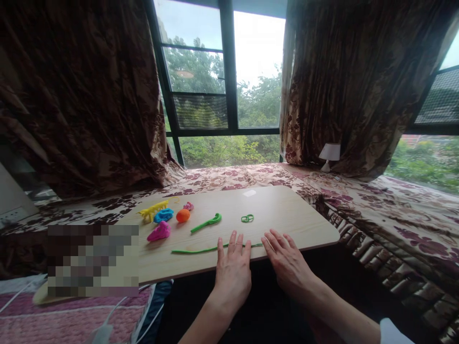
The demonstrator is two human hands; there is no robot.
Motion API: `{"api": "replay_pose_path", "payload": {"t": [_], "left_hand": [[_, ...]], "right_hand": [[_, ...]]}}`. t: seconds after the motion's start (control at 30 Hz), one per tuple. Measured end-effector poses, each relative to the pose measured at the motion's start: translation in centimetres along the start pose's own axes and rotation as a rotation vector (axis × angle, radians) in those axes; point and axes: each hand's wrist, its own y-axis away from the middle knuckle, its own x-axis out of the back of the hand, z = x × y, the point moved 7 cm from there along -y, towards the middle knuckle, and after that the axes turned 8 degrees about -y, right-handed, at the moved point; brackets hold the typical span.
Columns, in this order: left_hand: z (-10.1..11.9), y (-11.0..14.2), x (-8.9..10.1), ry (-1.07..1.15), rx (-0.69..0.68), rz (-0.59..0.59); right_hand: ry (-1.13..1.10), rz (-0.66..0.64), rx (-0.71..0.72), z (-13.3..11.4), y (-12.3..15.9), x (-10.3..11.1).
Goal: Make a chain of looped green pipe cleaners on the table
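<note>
A long thin green clay rope (195, 250) lies along the near edge of a light wooden table (287, 215). My left hand (233, 270) rests flat on the rope's right part, fingers stretched out. My right hand (287, 260) lies flat beside it, fingers spread, touching the rope's right end. Farther back lie a green clay piece with a curled end (207, 222), a small green double ring (247, 218), an orange ball (182, 215), a pink lump (159, 232), a blue piece (163, 215), a yellow comb-like piece (153, 210) and a small pink bit (188, 206).
A blurred patch (93, 260) covers the table's left end. Floral bedding (376, 205) surrounds the table. A small white lamp (330, 155) stands by the window (222, 86), flanked by dark floral curtains (82, 95). White cables (114, 310) lie at the lower left.
</note>
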Motion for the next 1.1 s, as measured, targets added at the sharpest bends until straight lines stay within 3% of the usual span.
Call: {"api": "replay_pose_path", "payload": {"t": [0.2, 0.4, 0.63, 0.83, 1.1], "left_hand": [[0.0, 0.6, -0.4, -0.027, 0.001, 0.016], [0.0, -0.5, -0.5, -0.061, -0.031, -0.011], [0.1, 0.6, -0.6, -0.064, -0.041, -0.017], [0.1, -0.4, -0.9, -0.046, -0.052, -0.044], [0.1, 2.1, -0.1, -0.003, -0.025, 0.023]], "right_hand": [[-0.022, 0.008, -0.043, 1.0, 0.4, 0.3], [-0.014, 0.020, -0.064, 1.0, 0.5, 0.4], [-0.044, 0.018, -0.072, 1.4, 0.7, 0.5], [-0.076, 0.035, -0.048, 0.3, 0.5, 0.6], [-0.191, -0.018, 0.030, -2.2, -0.2, 0.6]]}}
